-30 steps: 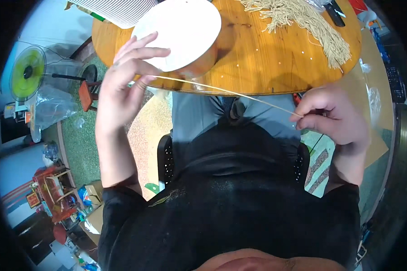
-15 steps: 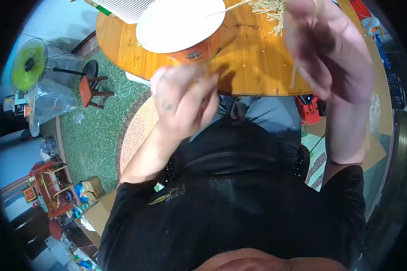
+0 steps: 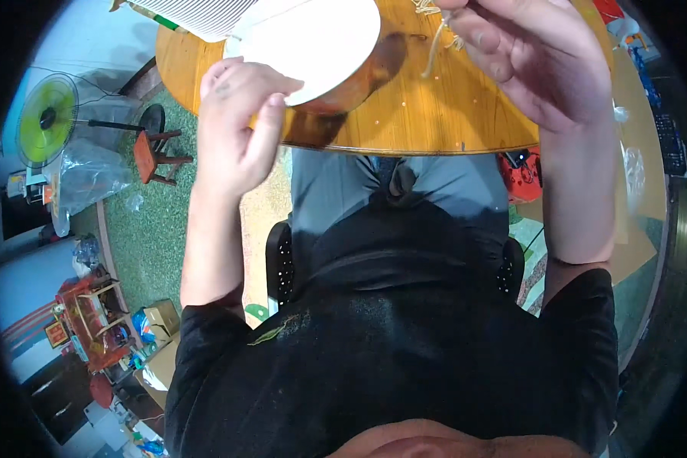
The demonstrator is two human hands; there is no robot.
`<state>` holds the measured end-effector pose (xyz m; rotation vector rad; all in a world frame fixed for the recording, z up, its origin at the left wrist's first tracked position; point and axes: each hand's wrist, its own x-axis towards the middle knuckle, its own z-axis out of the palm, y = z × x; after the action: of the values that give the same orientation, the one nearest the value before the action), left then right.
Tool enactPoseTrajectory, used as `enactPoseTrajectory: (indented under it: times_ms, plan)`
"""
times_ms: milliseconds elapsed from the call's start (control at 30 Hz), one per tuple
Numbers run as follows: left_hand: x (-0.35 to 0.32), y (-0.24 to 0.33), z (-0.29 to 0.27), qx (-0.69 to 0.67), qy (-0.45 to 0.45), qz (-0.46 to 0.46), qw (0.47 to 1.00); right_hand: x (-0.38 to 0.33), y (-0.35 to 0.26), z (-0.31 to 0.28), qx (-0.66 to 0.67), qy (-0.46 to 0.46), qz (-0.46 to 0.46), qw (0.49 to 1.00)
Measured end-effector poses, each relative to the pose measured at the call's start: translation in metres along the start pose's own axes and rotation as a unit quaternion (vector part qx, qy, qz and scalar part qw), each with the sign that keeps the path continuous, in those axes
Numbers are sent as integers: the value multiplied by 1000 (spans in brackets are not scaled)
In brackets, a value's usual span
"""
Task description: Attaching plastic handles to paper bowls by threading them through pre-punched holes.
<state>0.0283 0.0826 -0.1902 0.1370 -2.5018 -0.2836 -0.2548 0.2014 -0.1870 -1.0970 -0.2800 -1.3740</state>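
At the table's far right, my right hand [image 3: 538, 65] has its palm turned inward and its fingertips near the top edge of the view. A short beige cord [image 3: 433, 52] hangs from those fingertips, its loose end over the wood. My left hand [image 3: 240, 126] overlaps the near left rim of a large white round disc [image 3: 313, 46]. Its forefinger and thumb point right and stand apart, with nothing visible between them. The other left fingers are partly hidden. Across the disc's far part runs a thin pale strand [image 3: 278, 15].
More beige cords [image 3: 426, 6] lie at the table's far side, partly behind my right hand. A white ribbed panel [image 3: 198, 14] sits left of the disc. The round wooden table [image 3: 420, 114] ends before my lap. A green fan [image 3: 47, 118] and small red stool [image 3: 154, 156] stand left.
My left hand has moved left and away from me, onto the disc's rim. My right hand has moved slightly farther off, and the cord now hangs from its fingertips.
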Motion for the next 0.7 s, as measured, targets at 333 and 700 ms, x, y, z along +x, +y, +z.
enactPoseTrajectory:
  times_ms: [333,700]
  plan:
    - [29,67,22,2,88,11,996,8,13,93,-255,431,85,861]
    - [20,65,28,22,79,23,996,6,47,97,-590,623,90,506]
